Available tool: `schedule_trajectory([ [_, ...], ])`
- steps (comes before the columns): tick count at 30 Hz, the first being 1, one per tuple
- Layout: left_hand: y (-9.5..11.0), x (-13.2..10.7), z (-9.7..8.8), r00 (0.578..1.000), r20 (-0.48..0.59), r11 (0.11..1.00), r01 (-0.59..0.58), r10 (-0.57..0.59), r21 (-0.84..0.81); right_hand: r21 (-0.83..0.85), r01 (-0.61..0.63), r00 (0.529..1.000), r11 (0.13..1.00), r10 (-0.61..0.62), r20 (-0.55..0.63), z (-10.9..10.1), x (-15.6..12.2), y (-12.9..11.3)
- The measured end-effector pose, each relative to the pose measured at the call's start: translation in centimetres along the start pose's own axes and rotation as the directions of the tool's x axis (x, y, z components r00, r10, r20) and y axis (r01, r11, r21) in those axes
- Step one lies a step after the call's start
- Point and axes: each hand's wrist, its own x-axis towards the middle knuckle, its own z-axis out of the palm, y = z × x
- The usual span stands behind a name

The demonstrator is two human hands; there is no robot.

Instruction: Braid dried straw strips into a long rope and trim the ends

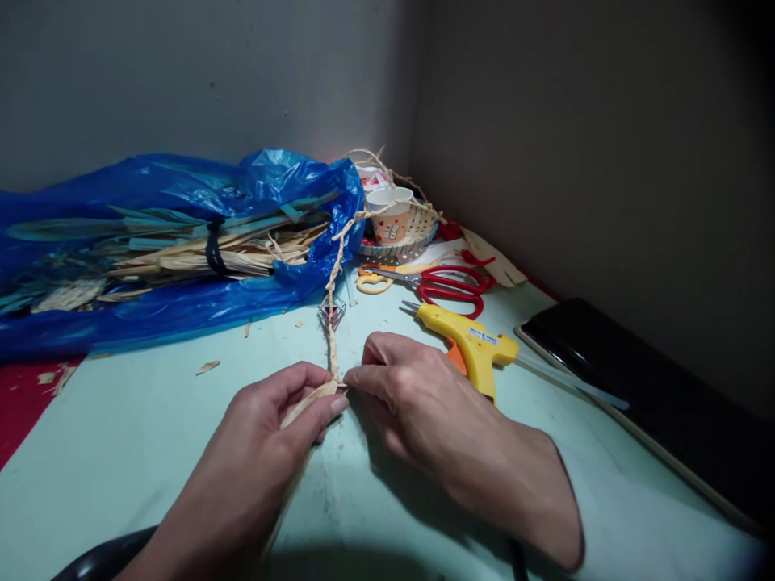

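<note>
A thin braid of pale dried leaf strips [333, 298] runs over the light green table toward me, held by a small metal binder clip [332, 313] partway along. My left hand [266, 436] is closed on a flat loose strip [306, 403] at the braid's near end. My right hand [417, 403] pinches the same end from the right, fingers pressed together. The two hands meet at the braid's tip.
A blue plastic bag [182, 242] with bundled dried leaves lies at the back left. Red scissors [448, 284], a yellow glue gun [472, 345], a woven basket [403, 242] with a paper cup [391, 211], and a dark tablet [635, 379] sit to the right.
</note>
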Motion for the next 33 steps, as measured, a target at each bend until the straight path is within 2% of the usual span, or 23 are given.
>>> schedule_trajectory([
  [4, 0.1, -0.1, 0.1, 0.998, -0.059, 0.98, -0.022, 0.034, 0.196, -0.024, -0.022, 0.999, 0.999, 0.022, 0.023, -0.2, -0.2, -0.4],
  [7, 0.0, -0.1, 0.0, 0.997, -0.06, 0.971, -0.034, 0.049, 0.237, -0.056, -0.001, 1.0, 0.998, 0.003, 0.026, -0.2, 0.0, -0.6],
  [11, 0.1, -0.1, -0.1, 0.998, -0.046, 0.98, -0.037, 0.047, 0.195, -0.061, 0.039, 0.999, 0.997, -0.038, 0.018, -0.1, 0.3, -0.6],
  [17, 0.0, -0.3, 0.0, 0.998, 0.037, 0.993, -0.051, 0.047, 0.106, 0.036, -0.111, 0.991, 0.993, 0.113, -0.07, 0.3, 0.0, -0.9],
  [22, -0.4, -0.4, 0.4, 0.997, 0.076, 0.988, 0.038, -0.027, -0.15, 0.109, -0.153, 0.981, 0.982, 0.164, -0.1, 0.6, -0.1, -1.0],
  [26, -0.6, -0.3, 0.7, 0.992, 0.121, 0.954, 0.064, -0.03, -0.291, 0.185, -0.219, 0.972, 0.958, 0.232, -0.047, 0.6, 0.0, -1.2],
  [29, -0.5, -0.2, 0.7, 0.993, 0.12, 0.952, 0.048, -0.011, -0.301, 0.25, -0.275, 0.96, 0.928, 0.281, 0.011, 0.5, 0.1, -1.3],
  [33, -0.2, -0.2, 0.6, 0.998, 0.059, 0.98, 0.001, 0.011, -0.197, 0.303, -0.262, 0.964, 0.916, 0.263, 0.038, 0.4, 0.2, -1.2],
])
